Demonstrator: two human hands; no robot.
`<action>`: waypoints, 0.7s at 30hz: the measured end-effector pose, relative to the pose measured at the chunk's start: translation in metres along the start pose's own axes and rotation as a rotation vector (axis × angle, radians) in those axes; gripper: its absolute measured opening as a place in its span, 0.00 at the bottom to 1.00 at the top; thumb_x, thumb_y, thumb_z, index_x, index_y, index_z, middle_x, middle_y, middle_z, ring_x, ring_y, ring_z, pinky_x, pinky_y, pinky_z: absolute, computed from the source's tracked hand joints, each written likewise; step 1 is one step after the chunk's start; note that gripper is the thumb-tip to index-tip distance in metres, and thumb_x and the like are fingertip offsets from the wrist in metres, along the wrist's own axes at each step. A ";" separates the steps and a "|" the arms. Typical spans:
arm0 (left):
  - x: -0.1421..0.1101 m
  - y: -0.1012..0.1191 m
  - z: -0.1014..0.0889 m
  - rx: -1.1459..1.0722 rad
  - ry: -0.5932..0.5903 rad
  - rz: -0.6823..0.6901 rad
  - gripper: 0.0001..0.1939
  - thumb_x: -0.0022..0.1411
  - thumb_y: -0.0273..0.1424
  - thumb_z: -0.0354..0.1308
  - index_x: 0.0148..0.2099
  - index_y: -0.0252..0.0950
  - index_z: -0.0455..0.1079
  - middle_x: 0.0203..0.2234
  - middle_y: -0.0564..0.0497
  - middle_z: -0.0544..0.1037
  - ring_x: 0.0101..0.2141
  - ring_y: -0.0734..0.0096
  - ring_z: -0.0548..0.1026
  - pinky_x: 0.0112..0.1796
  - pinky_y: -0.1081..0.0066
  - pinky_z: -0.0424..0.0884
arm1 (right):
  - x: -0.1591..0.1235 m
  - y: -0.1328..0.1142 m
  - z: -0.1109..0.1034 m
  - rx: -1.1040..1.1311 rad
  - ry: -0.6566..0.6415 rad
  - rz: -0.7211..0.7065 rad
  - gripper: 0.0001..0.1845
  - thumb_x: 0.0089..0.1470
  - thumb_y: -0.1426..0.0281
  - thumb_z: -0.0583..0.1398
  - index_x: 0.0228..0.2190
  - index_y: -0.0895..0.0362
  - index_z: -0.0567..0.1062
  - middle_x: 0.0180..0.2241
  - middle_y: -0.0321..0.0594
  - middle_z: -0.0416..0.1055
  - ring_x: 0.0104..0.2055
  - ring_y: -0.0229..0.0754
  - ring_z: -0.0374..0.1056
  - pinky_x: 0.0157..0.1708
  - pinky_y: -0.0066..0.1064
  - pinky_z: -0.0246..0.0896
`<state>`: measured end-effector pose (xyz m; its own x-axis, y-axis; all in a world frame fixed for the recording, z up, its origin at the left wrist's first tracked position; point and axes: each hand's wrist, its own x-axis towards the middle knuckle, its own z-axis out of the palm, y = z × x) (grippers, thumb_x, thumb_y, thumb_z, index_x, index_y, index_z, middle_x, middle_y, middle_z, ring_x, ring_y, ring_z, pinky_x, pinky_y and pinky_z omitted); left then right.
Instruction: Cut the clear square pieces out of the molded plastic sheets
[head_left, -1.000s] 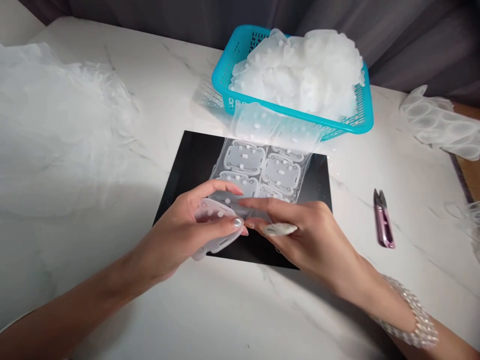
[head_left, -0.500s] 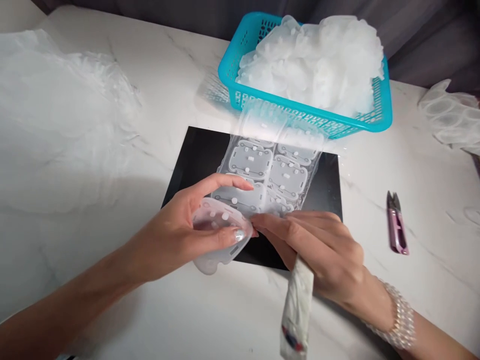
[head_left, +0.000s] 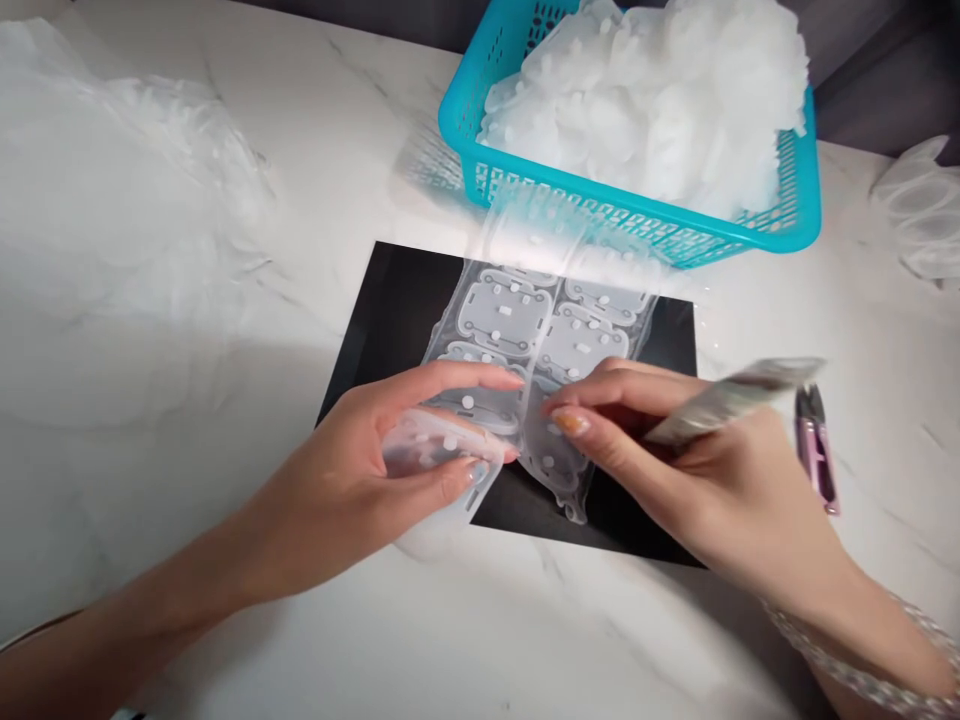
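Note:
A translucent silicone sheet [head_left: 540, 320] of joined rounded-square pieces lies on a black mat [head_left: 390, 320] and runs up over the turquoise basket [head_left: 795, 225]. My left hand [head_left: 375, 470] pinches a curled piece at the sheet's near left corner between thumb and fingers. My right hand [head_left: 675, 450] is closed on a slim silvery tool [head_left: 735, 398] that points right and up, and its fingertips press the near right piece of the sheet.
The basket is heaped with loose white silicone pieces [head_left: 652, 110]. Purple thread snips [head_left: 817, 450] lie on the marble table right of the mat. Crumpled translucent scrap [head_left: 127, 180] covers the far left, with more at the far right [head_left: 915, 215].
My right hand swung the tool from pointing down toward me up to the right and shifted onto the near right piece. My left hand kept its pinch on the curled piece.

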<state>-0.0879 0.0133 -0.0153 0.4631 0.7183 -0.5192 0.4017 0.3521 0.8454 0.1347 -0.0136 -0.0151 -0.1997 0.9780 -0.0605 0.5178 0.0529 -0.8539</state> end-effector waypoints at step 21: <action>-0.017 0.020 -0.072 0.225 -0.130 0.071 0.18 0.56 0.31 0.62 0.49 0.46 0.67 0.30 0.54 0.81 0.27 0.69 0.77 0.22 0.77 0.65 | 0.085 -0.036 0.027 0.063 -0.769 -0.458 0.08 0.61 0.74 0.59 0.40 0.58 0.78 0.41 0.39 0.72 0.42 0.37 0.70 0.43 0.29 0.66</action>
<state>-0.1447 0.0514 0.0189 0.5879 0.6484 -0.4837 0.5238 0.1505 0.8385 0.0762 0.0625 -0.0033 -0.8892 0.4572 -0.0173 0.2085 0.3713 -0.9048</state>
